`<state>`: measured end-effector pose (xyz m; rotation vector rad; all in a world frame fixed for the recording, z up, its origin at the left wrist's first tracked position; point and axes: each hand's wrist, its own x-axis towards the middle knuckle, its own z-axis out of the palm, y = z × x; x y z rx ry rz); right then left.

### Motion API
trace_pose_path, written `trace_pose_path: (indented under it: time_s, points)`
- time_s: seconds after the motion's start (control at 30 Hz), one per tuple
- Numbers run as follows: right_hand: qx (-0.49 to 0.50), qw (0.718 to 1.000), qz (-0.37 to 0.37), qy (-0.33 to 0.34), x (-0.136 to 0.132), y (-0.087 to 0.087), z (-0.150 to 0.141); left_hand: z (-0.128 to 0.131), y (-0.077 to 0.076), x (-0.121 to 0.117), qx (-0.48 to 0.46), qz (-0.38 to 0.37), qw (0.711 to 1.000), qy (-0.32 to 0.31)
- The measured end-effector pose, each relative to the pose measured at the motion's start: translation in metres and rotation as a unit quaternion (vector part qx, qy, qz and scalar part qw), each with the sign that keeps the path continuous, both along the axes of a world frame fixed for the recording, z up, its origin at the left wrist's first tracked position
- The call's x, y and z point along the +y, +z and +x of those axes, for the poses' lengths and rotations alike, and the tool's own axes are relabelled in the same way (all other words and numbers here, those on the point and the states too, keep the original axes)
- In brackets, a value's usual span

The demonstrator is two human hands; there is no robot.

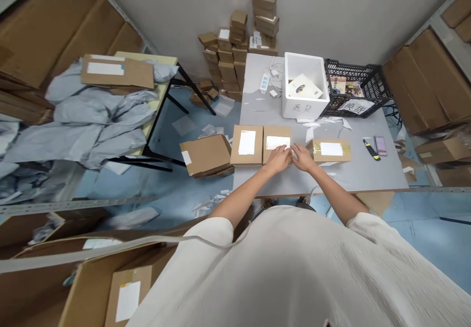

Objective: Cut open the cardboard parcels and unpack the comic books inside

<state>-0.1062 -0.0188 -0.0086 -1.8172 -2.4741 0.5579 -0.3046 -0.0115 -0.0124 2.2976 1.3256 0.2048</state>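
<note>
My left hand (280, 159) rests over the lower right part of a white label (275, 141) on a cardboard box (268, 158), its fingers drawn together at the label's corner. Close beside it, my right hand (302, 158) has bent fingers whose tips nearly meet those of the left at the box's right edge. What lies between the right fingertips is too small to make out. Against this box on the left lies another labelled cardboard box (237, 159). To the right of my right hand sits a taped cardboard box (344, 156) with a white label on top.
At the table's (353, 177) back stand a white foam box (305, 109) and a black crate (333, 102), both holding printed items. A box cutter (371, 149) and a phone (380, 145) lie at right. Grey mailing bags (84, 106) cover a side table; stacked cartons (228, 72) stand behind.
</note>
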Motion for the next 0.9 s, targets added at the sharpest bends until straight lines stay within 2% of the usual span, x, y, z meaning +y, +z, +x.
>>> trace_pose_path:
  time_s: [0.1, 0.2, 0.33, 0.47, 0.63, 0.77, 0.9]
  points:
    - [0.034, 0.997, 0.037, -0.052, 0.001, 0.000, 0.042, 0.037, 0.002, 0.004, -0.026, 0.003, 0.999, -0.022]
    - [0.039, 0.990, 0.062, -0.120, 0.005, -0.001, 0.094, 0.076, 0.002, 0.010, -0.045, -0.011, 0.999, -0.017]
    - [0.028, 0.980, 0.056, -0.187, 0.011, -0.006, 0.167, 0.126, 0.000, 0.021, -0.054, -0.040, 0.997, 0.036]
    - [0.042, 0.975, 0.035, -0.214, 0.016, -0.017, 0.221, 0.159, -0.006, 0.030, -0.047, -0.073, 0.989, 0.118]
    - [0.046, 0.972, -0.001, -0.230, 0.021, -0.028, 0.250, 0.177, -0.010, 0.028, -0.029, -0.096, 0.980, 0.169]
    - [0.072, 0.968, -0.043, -0.238, 0.021, -0.032, 0.252, 0.189, -0.006, 0.020, 0.004, -0.114, 0.969, 0.217]
    - [0.131, 0.956, -0.016, -0.263, 0.018, -0.033, 0.251, 0.204, 0.004, 0.019, -0.005, -0.127, 0.949, 0.287]
